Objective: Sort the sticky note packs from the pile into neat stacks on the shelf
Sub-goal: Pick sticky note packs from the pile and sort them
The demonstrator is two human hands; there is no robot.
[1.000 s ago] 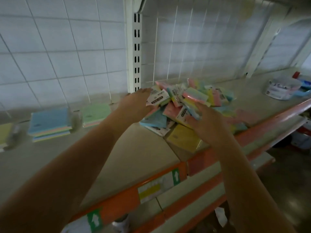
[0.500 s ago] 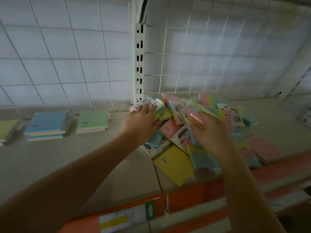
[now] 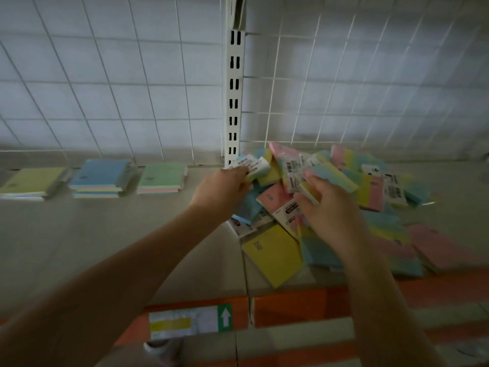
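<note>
hands (image 3: 221,189) gripping glossy rectangular packs (image 3: 328,176)

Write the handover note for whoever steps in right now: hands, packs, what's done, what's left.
Left hand: gripping a white-labelled pack at the pile's left edge.
Right hand: gripping a multicolour pack near the top of the pile.
Pile: still large and jumbled, on the shelf right of the white upright. A yellow pack lies loose at its front.
Done: three stacks along the back left, yellow-green topped, blue topped, green topped.
Left: place both held packs on matching stacks, then work through the remaining pile.
</note>
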